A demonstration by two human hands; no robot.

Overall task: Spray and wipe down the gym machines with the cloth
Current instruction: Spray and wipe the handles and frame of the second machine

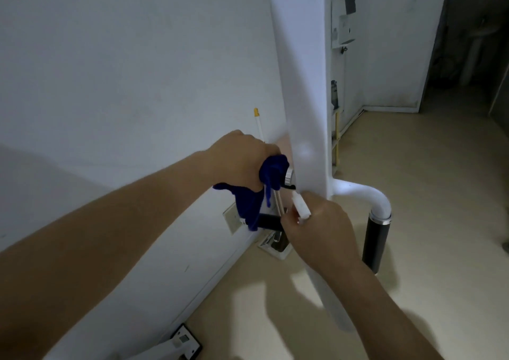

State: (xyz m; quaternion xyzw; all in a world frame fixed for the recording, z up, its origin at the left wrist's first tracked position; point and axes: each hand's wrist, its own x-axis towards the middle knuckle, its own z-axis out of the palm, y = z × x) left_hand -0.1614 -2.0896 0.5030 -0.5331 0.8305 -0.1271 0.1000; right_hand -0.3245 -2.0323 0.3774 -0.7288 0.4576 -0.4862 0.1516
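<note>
A white gym machine upright (304, 78) runs down the middle of the view, with a curved white tube (366, 194) and a black handle grip (376, 244) on its right side. My left hand (239, 158) grips a dark blue cloth (264, 183) bunched against the left side of the upright, around a chrome-and-black fitting (289, 179). Part of the cloth hangs down over a second black grip (268, 221). My right hand (319, 230) holds a small white spray bottle (301, 206), nozzle pointing up at the upright just below the cloth.
A white wall (124, 70) stands close on the left, with a wall socket (232, 216) low down. A thin white rod with a yellow tip (257, 120) leans at the wall. Beige floor (413, 167) stretches right toward a dark doorway (473, 43). A machine foot (183, 341) lies bottom left.
</note>
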